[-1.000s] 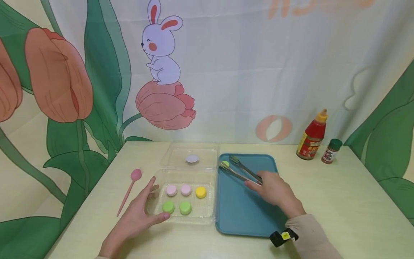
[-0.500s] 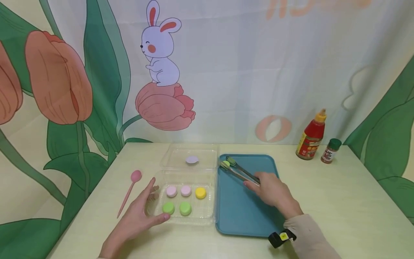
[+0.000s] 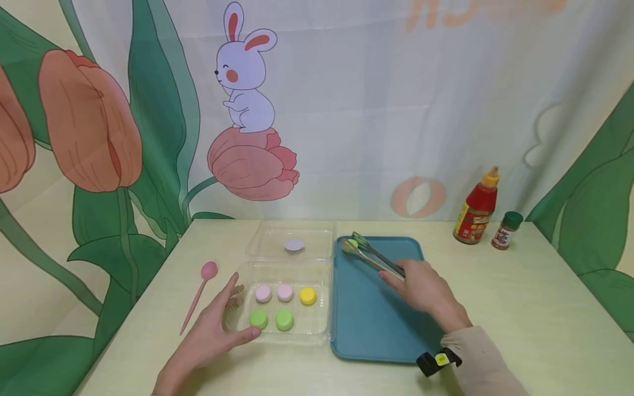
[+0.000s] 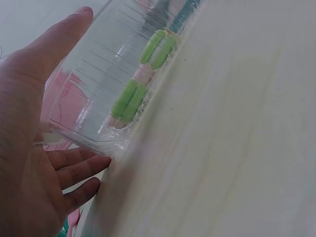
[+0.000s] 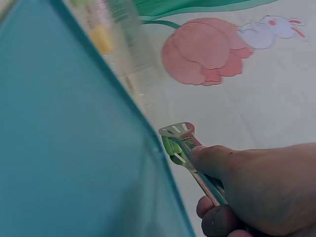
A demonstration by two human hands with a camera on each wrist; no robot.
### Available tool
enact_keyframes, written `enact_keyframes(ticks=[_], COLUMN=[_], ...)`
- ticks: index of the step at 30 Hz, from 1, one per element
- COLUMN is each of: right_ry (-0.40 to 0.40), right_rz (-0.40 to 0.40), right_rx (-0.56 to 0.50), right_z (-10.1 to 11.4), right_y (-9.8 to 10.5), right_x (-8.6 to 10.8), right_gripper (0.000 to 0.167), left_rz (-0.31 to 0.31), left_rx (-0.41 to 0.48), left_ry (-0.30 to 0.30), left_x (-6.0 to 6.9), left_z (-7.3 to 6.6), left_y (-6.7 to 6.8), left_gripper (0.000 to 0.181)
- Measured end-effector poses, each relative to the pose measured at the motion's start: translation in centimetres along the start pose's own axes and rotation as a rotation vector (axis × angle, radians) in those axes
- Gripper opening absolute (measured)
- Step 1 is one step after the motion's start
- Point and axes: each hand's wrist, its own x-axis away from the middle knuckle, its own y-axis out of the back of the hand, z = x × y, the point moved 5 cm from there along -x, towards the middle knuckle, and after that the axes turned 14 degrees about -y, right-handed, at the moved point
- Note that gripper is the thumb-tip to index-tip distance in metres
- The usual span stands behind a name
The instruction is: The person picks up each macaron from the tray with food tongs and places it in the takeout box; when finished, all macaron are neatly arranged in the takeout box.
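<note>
My right hand grips metal tongs over the far left part of the blue tray. Between the tong heads sits a green macaron, seen in the right wrist view; in the head view it is partly hidden. My left hand spreads thumb and fingers around the near left corner of a clear hinged plastic box, touching or almost touching its walls. Inside the box are two pale pink macarons, a yellow macaron and two green macarons.
The box's lid lies folded back and bears an oval pale sticker. A pink spoon rests left of the box. At the back right stand a red sauce bottle and a small green-capped jar. A printed curtain hangs behind the table.
The tongs have drawn closer together around the green macaron. Both have shifted slightly right and up in the head view. My left hand and the box have stayed in place.
</note>
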Motion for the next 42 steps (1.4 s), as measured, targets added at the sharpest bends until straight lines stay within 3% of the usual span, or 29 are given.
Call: enact_keyframes(ticks=[9,17,25,34,42], right_ry=[0.056,0.145,0.242,0.333,0.307], right_rz=[-0.031,0.040,0.168,0.309,0.343], right_rx=[-0.026,-0.072,-0.048,0.043,0.106], right_z=[1.7,4.7,6.8,7.7,7.8], right_y=[2.8,3.9,3.4,2.2,1.2], right_x=[1.5,3.9,5.7,7.2,8.1], right_gripper=[0.040,0.035,0.030,0.035,0.035], left_rz=[-0.002,-0.002,0.003,0.001,-0.001], left_rx=[-0.003,0.003,0.002,0.009,0.007], left_ry=[-0.003,-0.002,-0.003,0.001,-0.010], left_x=[0.1,0.1,0.2,0.1,0.0], left_z=[-0.1,0.1,0.1,0.2,0.1], left_y=[0.1,0.1,0.1,0.0,-0.1], left_gripper=[0.131,0.131,0.131,0.132,0.132])
